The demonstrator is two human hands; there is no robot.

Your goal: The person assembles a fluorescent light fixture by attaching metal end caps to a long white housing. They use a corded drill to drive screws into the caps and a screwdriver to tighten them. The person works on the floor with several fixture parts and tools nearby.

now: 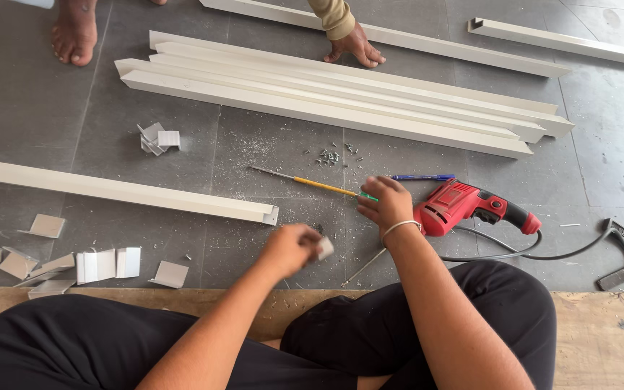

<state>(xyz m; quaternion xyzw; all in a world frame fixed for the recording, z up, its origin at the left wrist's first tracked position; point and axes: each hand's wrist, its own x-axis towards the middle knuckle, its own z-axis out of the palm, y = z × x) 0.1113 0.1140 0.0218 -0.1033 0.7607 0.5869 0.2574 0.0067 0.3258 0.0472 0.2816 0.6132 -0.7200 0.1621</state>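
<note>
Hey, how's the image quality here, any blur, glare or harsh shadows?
Head view: light is soft and even, with faint shadows under the white channels and no strong glare on the grey floor; the left hand and its small white piece are motion-blurred, while the right hand and red drill look sharp.

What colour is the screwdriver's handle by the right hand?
Yellow, with a green end, on the screwdriver; the head view shows it.

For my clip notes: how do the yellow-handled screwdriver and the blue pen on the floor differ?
The screwdriver is longer, with a bare metal shaft and yellow handle; the pen is short and all blue. The screwdriver lies slanted, its handle end at the right hand; the pen lies nearly level, apart, by the red drill. Both rest on grey floor.
</note>
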